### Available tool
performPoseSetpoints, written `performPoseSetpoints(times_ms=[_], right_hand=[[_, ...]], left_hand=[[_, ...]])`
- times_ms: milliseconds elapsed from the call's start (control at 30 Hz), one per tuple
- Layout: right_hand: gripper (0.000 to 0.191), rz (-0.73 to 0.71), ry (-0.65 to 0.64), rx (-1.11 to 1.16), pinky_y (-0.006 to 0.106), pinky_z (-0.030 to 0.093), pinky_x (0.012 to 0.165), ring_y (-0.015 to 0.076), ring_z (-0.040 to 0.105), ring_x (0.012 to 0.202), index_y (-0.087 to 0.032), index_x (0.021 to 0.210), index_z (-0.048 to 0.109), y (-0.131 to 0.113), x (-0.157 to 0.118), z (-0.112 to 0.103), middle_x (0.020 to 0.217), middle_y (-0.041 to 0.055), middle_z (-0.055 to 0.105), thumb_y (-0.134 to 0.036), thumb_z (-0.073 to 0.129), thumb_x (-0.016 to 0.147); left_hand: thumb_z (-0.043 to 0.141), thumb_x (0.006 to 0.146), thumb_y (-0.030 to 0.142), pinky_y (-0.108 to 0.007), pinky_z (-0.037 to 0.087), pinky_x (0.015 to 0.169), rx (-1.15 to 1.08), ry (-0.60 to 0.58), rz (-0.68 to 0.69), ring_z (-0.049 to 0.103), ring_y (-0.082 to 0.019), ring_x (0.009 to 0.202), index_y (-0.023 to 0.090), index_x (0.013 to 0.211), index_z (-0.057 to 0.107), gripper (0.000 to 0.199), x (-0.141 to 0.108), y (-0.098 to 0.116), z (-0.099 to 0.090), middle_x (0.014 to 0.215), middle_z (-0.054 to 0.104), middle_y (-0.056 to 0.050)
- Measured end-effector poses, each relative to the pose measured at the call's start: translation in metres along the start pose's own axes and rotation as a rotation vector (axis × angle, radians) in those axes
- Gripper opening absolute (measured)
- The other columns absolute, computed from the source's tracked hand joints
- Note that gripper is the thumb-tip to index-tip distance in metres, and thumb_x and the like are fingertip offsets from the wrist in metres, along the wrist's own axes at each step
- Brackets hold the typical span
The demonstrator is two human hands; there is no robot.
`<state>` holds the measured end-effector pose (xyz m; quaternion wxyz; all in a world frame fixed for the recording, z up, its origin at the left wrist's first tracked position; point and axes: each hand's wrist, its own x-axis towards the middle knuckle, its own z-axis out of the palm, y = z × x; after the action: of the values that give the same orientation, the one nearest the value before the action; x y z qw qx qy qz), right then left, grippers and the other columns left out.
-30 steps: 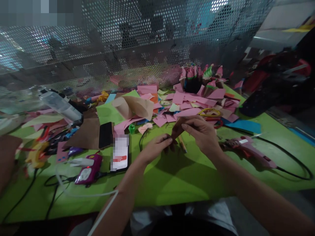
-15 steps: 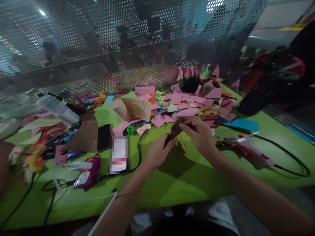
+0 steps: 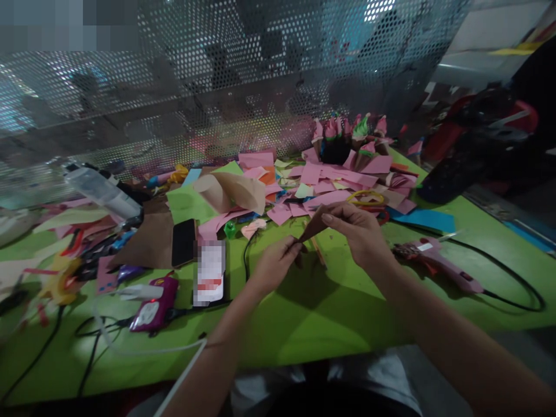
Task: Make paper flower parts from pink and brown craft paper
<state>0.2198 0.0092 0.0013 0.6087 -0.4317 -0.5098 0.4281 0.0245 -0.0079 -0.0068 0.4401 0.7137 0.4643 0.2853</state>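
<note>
Between my hands is a piece of brown paper (image 3: 313,225), bent and raised above the green table (image 3: 347,324). My left hand (image 3: 278,262) is closed, pinching the paper's lower left end between thumb and fingers. My right hand (image 3: 354,229) pinches its upper right edge, with the other fingers curled behind. Beneath the paper lies a thin pencil-like stick (image 3: 319,250), partly hidden. Just beyond my right hand are yellow-handled scissors (image 3: 367,198). To the right of that hand a pink glue gun (image 3: 452,265) rests on its side.
Pink paper scraps (image 3: 324,174) cover the table's back. Paper ice-cream cones (image 3: 360,128) stand behind them. On the left lie a black phone (image 3: 184,243), a white phone (image 3: 211,272), a purple power strip (image 3: 155,304) with cables, and a clear bottle (image 3: 102,191). A perforated metal panel (image 3: 174,110) rises behind.
My right hand has shifted slightly right, and more of the brown paper shows between my hands. My left hand has moved slightly left and down. At far left, a person's arm has left the view.
</note>
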Motion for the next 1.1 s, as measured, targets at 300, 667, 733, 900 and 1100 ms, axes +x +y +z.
performPoseSetpoints(times_ms=[300,667,733,900,1100], right_hand=[[0.020,0.045,0.035,0.015,0.036,0.047,0.074,0.0189,0.059,0.075,-0.022,0.068,0.067,-0.002,0.001,-0.002,0.076,0.0012,0.065,-0.037,0.079,0.071],[0.013,-0.080,0.210,0.068,0.032,0.046,0.066,0.0155,0.055,0.067,-0.023,0.067,0.067,-0.002,0.006,-0.005,0.069,-0.0011,0.062,-0.030,0.076,0.072],[0.014,-0.083,0.165,0.038,0.033,0.047,0.068,0.0165,0.056,0.070,-0.023,0.066,0.066,0.001,0.005,-0.005,0.073,-0.0001,0.062,-0.029,0.077,0.073],[0.020,-0.067,0.094,-0.032,0.037,0.048,0.074,0.0199,0.058,0.079,-0.023,0.066,0.064,0.005,0.001,-0.002,0.081,0.0023,0.063,-0.036,0.076,0.076],[0.025,-0.001,0.073,-0.011,0.035,0.046,0.070,0.0188,0.056,0.072,-0.023,0.066,0.062,0.001,0.000,0.001,0.074,0.0014,0.063,-0.043,0.076,0.074]], left_hand=[[0.047,0.093,0.036,-0.025,0.040,0.062,0.025,0.043,-0.006,0.057,-0.016,0.068,0.020,0.078,0.066,0.029,0.000,0.006,-0.004,0.076,0.071,-0.002],[0.046,0.093,0.033,-0.025,0.043,0.056,-0.003,-0.010,-0.070,0.057,-0.014,0.058,0.020,0.076,0.064,0.028,-0.001,0.004,-0.004,0.072,0.071,-0.001],[0.043,0.095,0.036,-0.026,0.046,0.059,-0.073,0.020,-0.067,0.059,-0.015,0.061,0.020,0.080,0.063,0.030,-0.001,0.004,-0.002,0.079,0.072,-0.002],[0.047,0.096,0.044,-0.028,0.044,0.064,0.184,0.224,-0.044,0.059,-0.016,0.068,0.023,0.088,0.059,0.025,-0.003,0.005,0.002,0.080,0.069,-0.001],[0.059,0.091,0.031,-0.028,0.047,0.073,0.195,0.249,0.008,0.064,-0.017,0.080,0.023,0.101,0.062,0.013,-0.003,0.004,0.003,0.094,0.072,-0.002]])
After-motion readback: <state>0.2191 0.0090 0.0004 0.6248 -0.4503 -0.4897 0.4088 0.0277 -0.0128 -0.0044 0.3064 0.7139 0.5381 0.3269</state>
